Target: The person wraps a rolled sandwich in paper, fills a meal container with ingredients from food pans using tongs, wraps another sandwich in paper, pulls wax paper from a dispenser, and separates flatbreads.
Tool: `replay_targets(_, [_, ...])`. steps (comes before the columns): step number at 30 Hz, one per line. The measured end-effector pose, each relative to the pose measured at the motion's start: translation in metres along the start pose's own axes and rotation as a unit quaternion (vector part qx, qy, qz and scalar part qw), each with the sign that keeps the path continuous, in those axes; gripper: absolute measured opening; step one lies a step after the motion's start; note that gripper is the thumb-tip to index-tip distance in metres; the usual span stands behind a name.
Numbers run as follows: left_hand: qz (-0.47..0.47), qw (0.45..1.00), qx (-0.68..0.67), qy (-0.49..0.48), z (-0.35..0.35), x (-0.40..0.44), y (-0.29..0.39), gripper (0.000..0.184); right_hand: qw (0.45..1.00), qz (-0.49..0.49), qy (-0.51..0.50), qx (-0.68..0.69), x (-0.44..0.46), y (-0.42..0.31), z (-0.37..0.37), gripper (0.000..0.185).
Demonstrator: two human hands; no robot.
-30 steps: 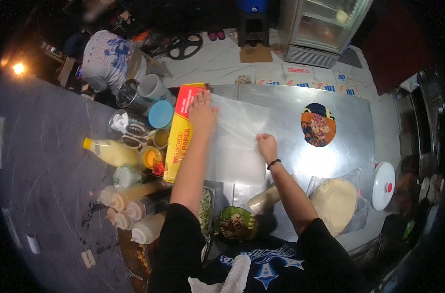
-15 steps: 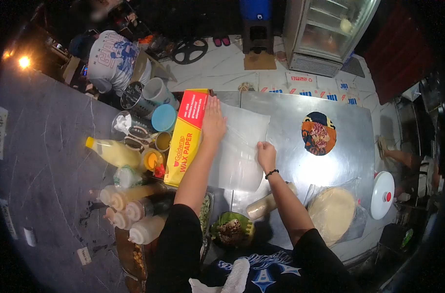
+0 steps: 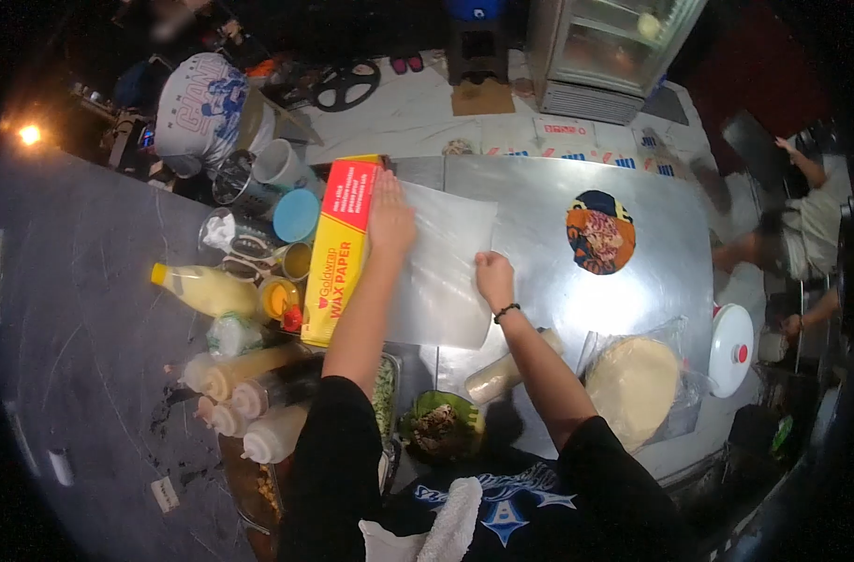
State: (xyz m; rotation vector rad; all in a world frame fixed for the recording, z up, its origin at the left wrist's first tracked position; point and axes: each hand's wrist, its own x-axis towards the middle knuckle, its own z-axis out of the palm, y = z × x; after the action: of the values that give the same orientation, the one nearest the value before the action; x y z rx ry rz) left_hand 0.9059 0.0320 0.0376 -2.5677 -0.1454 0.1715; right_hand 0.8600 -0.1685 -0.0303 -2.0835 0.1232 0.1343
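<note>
My left hand (image 3: 390, 217) lies flat, fingers stretched out, along the right edge of the yellow and red wax paper box (image 3: 338, 251). A translucent sheet of wax paper (image 3: 438, 267) extends from the box over the metal tabletop. At the sheet's right edge, my right hand (image 3: 494, 279) is closed, pinching the paper. Below the right forearm is a pale wrapped roll (image 3: 507, 368), partly covered by the arm. Nearer my body sits a green patterned bowl (image 3: 441, 426) with shredded food in it.
Squeeze bottles (image 3: 272, 433) and a yellow-capped bottle (image 3: 207, 288) crowd the left side. Bagged flatbreads (image 3: 633, 389) lie at right, beside a white lid (image 3: 731, 349). A patterned round item with shredded food (image 3: 600, 232) sits farther back. Other people are at the far left and right.
The whole view has shifted slightly, so things appear farther left and higher. Both hands keep their places on the box and the paper. A person shows more fully at the right.
</note>
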Motion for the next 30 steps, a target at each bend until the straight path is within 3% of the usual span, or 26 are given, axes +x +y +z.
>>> replay_targets(8, [-0.009,1.000,-0.021,-0.012,0.008,0.003,0.001,0.068,0.997,0.043,-0.026,-0.053,-0.006,-0.014,-0.006,0.029])
replay_targets(10, [0.008,1.000,-0.024,-0.005,0.008,0.002,0.001,0.068,0.998,0.055,-0.018,-0.007,-0.008,-0.012,-0.004,0.029])
replay_targets(18, [0.007,0.999,-0.027,-0.028,0.006,-0.003,0.001,0.070,0.997,0.050,-0.022,-0.060,-0.014,-0.014,-0.003,0.029])
replay_targets(26, [0.007,0.997,-0.071,-0.022,0.006,-0.004,0.000,0.069,0.999,0.045,-0.013,-0.017,-0.016,-0.011,-0.005,0.027])
replay_targets(28, [0.010,0.980,-0.197,0.017,-0.002,-0.007,-0.004,0.064,0.998,0.041,-0.030,-0.027,-0.016,-0.007,-0.006,0.027])
replay_targets(30, [0.005,0.971,-0.225,0.075,-0.005,-0.004,-0.013,0.063,1.000,0.020,-0.003,0.021,-0.018,-0.003,-0.005,0.027])
